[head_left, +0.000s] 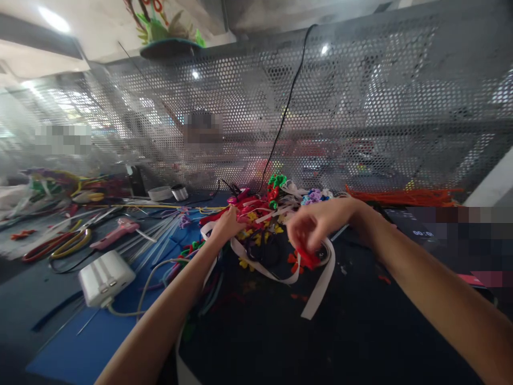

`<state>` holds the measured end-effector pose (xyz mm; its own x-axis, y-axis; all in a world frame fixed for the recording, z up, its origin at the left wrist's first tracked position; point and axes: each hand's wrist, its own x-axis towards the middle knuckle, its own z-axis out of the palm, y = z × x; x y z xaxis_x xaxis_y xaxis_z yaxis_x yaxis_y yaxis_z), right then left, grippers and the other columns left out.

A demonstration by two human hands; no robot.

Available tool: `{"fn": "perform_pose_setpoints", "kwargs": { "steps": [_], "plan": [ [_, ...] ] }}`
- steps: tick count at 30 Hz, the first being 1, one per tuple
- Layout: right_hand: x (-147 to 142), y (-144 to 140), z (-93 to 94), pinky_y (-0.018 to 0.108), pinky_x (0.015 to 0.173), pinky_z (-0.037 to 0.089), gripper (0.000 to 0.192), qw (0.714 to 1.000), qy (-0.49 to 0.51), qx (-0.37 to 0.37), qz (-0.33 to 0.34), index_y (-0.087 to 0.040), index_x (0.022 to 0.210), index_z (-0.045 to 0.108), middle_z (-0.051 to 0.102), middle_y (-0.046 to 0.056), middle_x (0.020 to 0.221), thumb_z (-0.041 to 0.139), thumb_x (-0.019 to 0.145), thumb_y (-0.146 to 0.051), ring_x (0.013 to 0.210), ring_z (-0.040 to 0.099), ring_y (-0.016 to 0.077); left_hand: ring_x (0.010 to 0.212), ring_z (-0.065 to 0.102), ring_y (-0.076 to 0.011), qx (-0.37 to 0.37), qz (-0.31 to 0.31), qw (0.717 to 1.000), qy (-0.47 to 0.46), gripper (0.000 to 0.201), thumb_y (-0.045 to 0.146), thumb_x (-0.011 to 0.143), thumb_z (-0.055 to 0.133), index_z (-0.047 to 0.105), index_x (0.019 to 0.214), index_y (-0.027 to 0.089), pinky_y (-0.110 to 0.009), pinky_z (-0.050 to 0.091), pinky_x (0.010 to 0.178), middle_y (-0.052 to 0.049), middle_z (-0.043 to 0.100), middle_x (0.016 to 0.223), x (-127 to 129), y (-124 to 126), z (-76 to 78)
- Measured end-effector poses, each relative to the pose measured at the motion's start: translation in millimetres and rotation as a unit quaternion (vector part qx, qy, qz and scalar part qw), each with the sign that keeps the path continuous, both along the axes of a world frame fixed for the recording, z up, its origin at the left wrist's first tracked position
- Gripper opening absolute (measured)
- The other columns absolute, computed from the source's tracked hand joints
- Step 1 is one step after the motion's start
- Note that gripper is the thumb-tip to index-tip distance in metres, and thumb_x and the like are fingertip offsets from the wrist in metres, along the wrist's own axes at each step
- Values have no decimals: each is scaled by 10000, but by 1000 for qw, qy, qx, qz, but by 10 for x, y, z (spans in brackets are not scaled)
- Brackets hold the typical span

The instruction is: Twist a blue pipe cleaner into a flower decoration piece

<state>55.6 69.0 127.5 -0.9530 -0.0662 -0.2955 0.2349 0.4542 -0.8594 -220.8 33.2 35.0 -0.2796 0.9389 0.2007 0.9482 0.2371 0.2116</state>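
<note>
My left hand [229, 225] reaches to the left edge of a heap of red fuzzy pieces [256, 205]. Its fingers are curled together; what they hold, if anything, is hidden. To the right, my right hand [315, 222] is slightly blurred, with thumb and fingers closed on a red fuzzy piece [308, 259]. Just beneath that hand lies a roll of white ribbon [329, 254], one flat end trailing toward me. A white ribbon strip [264, 271] loops between the hands. Yellow fuzzy flowers [276, 230] are scattered among the heap.
A white charger block [106, 278] with a cable sits left on a blue sheet [72, 342]. Beyond it are a pink glue gun [116, 234] and scissors [72, 243]. A perforated metal screen [240, 107] stands behind, orange stems [404, 197] along its foot. A phone-like screen [420, 230] lies right.
</note>
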Motion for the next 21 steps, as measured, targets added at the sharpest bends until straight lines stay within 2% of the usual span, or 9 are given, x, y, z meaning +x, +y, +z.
{"fn": "perform_pose_setpoints", "kwargs": {
  "steps": [2,4,7,9,12,15,16,18,21],
  "plan": [
    [104,-187,-36,230,761,465,198,988,-134,-45,63,-128,910,615,674,20,826,619,712,-127,806,627,135,1007,551,-298,3,28,1000,4,512,346,649,615,465,1090,134,-316,421,755,-139,593,1058,29,-31,39],
    [106,-342,-143,194,751,457,199,978,-189,-34,82,-141,897,636,676,1,825,614,706,-88,811,628,119,962,573,-323,-6,53,999,2,499,359,648,607,476,1074,136,-337,428,721,-150,615,1012,49,-57,66],
    [1,-461,-303,144,688,442,335,981,-157,45,104,-180,940,648,672,-26,869,658,636,-41,814,625,103,855,613,-332,-20,65,998,-8,416,373,657,586,521,1009,159,-339,432,650,-134,657,900,64,-70,79],
    [-82,-448,-336,141,668,439,414,985,-116,84,97,-190,1009,627,661,-14,932,691,615,-78,837,619,110,851,615,-325,-16,62,998,-14,389,372,659,579,538,991,174,-325,429,633,-124,662,907,61,-61,81],
    [-185,-328,-280,160,671,446,383,992,-36,113,40,-163,1066,590,646,29,971,659,689,-176,857,609,124,867,612,-295,2,62,998,-27,398,372,659,575,539,1012,191,-291,420,621,-99,662,938,34,-36,95],
    [-236,-174,-207,178,655,449,283,983,53,161,-63,-139,1026,594,655,52,926,589,757,-224,820,610,131,849,614,-280,24,70,996,-41,439,376,640,591,532,1029,180,-276,413,610,-90,666,902,-16,-24,132],
    [-234,-126,-193,180,648,447,248,972,74,192,-109,-138,995,604,659,51,906,574,764,-224,800,612,130,839,615,-277,34,74,996,-47,440,373,638,593,532,1027,175,-276,413,610,-87,669,875,-38,-26,150],
    [-186,-35,-182,177,632,437,189,933,91,285,-201,-152,932,621,666,35,870,550,773,-226,765,612,123,817,619,-263,55,79,993,-62,426,363,652,584,523,1029,173,-275,418,622,-69,673,805,-91,-35,192],
    [9,120,-202,183,626,420,166,864,59,414,-281,-178,887,629,669,18,841,515,782,-237,748,609,124,792,623,-251,94,87,987,-94,440,357,693,550,470,1081,167,-295,433,650,-52,667,739,-198,-58,263]
  ]
}}
